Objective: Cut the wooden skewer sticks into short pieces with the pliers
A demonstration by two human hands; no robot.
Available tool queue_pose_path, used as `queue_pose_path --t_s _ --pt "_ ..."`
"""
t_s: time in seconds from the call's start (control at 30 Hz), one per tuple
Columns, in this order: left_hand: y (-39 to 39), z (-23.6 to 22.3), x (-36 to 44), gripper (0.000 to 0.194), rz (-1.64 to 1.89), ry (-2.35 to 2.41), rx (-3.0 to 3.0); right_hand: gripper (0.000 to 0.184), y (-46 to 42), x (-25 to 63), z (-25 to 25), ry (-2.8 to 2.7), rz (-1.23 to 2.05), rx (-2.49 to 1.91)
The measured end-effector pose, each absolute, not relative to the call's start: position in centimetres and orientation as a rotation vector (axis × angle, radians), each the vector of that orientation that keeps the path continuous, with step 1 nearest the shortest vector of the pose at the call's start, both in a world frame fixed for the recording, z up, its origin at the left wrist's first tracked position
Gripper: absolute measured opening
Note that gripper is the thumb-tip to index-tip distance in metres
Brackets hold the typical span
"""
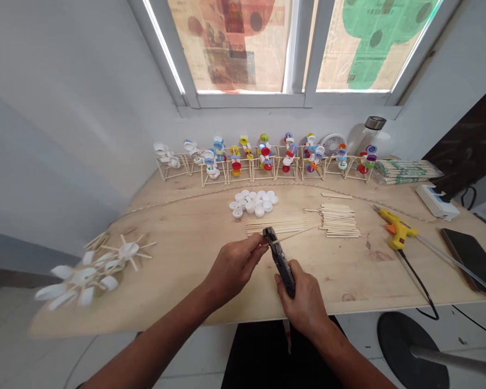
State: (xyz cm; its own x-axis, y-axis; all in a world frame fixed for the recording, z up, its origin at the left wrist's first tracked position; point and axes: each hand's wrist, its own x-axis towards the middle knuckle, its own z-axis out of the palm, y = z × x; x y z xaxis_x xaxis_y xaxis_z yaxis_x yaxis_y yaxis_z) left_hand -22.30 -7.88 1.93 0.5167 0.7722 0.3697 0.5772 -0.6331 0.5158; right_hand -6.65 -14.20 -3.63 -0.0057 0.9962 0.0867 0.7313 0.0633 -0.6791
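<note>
My left hand (237, 265) pinches one end of a thin wooden stick (297, 233), which slants up to the right over the table. My right hand (305, 300) is wrapped around a black pliers-like tool (281, 262). The tool's head meets the stick just beside my left fingertips; its jaws are too small to make out. Behind my hands lies a row of long sticks (283, 224). To their right is a pile of shorter sticks (340, 220). White bottle caps (253, 202) sit in a cluster beyond the long sticks.
Small stick frames with coloured caps (263, 159) line the back. White wheel-like assemblies (83, 275) lie at the left. A yellow glue gun (399, 227), a dark phone (470, 259), a power strip (436, 201) and bagged sticks (407, 170) are at the right. A cord (227, 187) crosses the table.
</note>
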Motion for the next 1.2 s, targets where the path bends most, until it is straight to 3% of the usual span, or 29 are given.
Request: queue_pose_path --t_s 0.37,0.87,1.2 --pt "-7.6 -1.1 -21.6 0.014 1.161 1.355 3.028 0.013 -13.5 -6.5 -3.4 -1.768 0.665 -1.747" --pt "-7.7 2.6 -22.3 0.017 0.816 1.092 2.354 0.011 -14.3 -6.3 -2.5 -1.77 0.76 -1.689" --pt "-7.6 0.8 -22.2 0.015 0.92 1.217 2.485 0.015 -13.5 -6.6 -3.4 -1.786 0.687 -1.747"
